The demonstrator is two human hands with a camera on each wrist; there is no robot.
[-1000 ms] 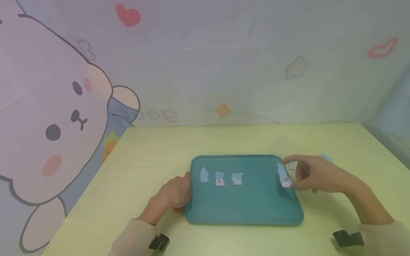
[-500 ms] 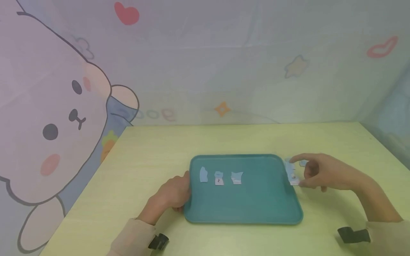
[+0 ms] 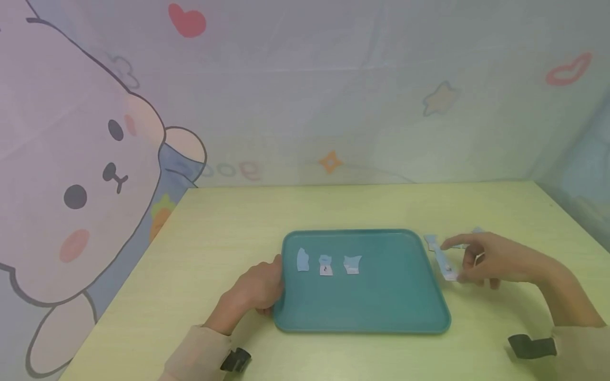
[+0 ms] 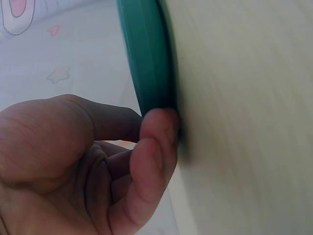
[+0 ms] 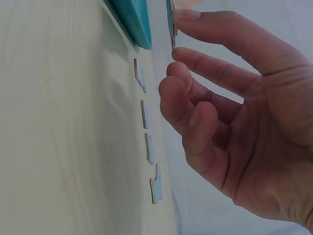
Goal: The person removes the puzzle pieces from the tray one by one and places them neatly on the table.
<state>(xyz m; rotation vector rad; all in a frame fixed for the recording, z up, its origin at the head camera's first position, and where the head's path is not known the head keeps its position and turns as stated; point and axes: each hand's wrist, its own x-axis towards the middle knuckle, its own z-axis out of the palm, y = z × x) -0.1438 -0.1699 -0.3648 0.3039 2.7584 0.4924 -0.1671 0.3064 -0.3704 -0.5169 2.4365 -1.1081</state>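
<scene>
My left hand [image 3: 259,286] grips the left rim of a teal tray [image 3: 376,301]; in the left wrist view, thumb and fingers close on its edge. Three small light-blue and white puzzle pieces lie in a row on the tray: a tall one [image 3: 303,260], one with a small dark mark [image 3: 325,265] and a wider one [image 3: 352,264]. Just past the tray's right rim, my right hand [image 3: 507,259] pinches a long puzzle piece [image 3: 446,265] between thumb and index finger, tilted above the table. The right wrist view shows this held piece [image 5: 171,24] edge-on.
Several more flat pieces lie on the pale yellow table [image 3: 238,217] right of the tray, one puzzle piece [image 3: 430,241] near its corner. They line up in the right wrist view, including a notched piece [image 5: 156,188]. A printed cloth [image 3: 305,106] hangs behind.
My right hand has carried the long piece rightward, from over the tray's right rim to beyond it, and a piece on the table by the tray corner is uncovered. The left hand stays put.
</scene>
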